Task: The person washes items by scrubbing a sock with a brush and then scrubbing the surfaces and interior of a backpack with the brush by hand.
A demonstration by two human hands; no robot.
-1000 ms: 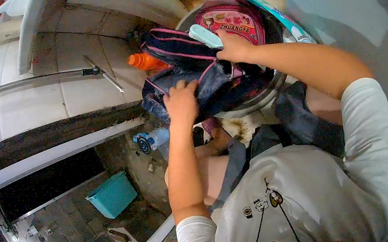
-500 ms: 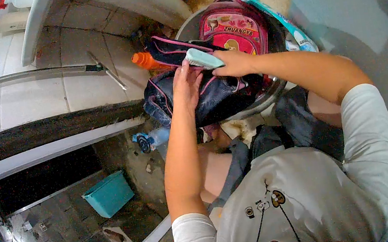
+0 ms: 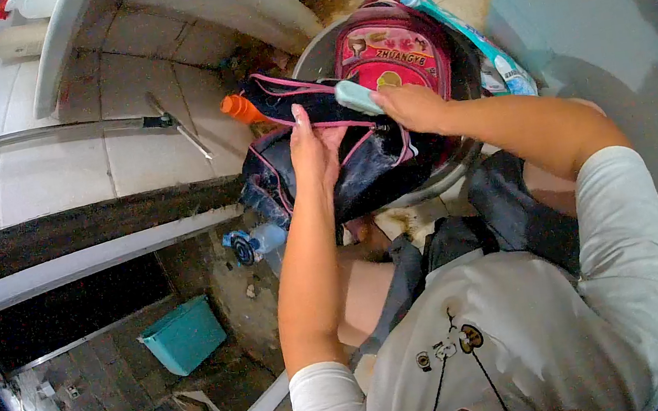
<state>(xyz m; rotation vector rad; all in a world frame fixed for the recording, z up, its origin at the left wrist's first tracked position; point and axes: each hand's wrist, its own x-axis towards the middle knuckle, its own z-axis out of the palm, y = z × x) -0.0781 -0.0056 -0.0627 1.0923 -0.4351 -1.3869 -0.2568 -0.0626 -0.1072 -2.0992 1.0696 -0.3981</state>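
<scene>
L hand (image 3: 314,153): over the L half of the basin (image 3: 316,59), at the pink-piped edge of the dark bag (image 3: 374,170); one finger sticks up straight, others partly hidden, so can't tell if it's pinching cloth or just resting. Dark bag itself lies across the basin's near L side, part slumping over the rim. Looks limp & soft, prob. wet (whitish smears), so likely heavy-ish, slippery, sags if lifted by one corner; not fragile. Best hold: piped seam, w/ a 2nd hand under the bulk. Brush (image 3: 356,98), above the basin's middle: prob. light, stiff body, maybe slick when wet; take it by the R end, as the R hand (image 3: 412,107) does, fingers closed round it. Bristles not clear. Pink backpack (image 3: 392,56), far side of basin: padded, prob. bulky; grab near the top. Can't tell if it's joined to the dark bag.

Counts, L to R: 1 pole w/ crosspiece (image 3: 70,133), well L of basin; 1 teal bin (image 3: 186,336), L & nearer than basin; 1 orange bottle (image 3: 240,109), just L of basin; 1 blue bottle (image 3: 269,237), near L of basin; 1 dark bag; 1 basin; 1 brush; 1 pink backpack; 1 teal pack (image 3: 473,37), just R of basin; hands, 2.
</scene>
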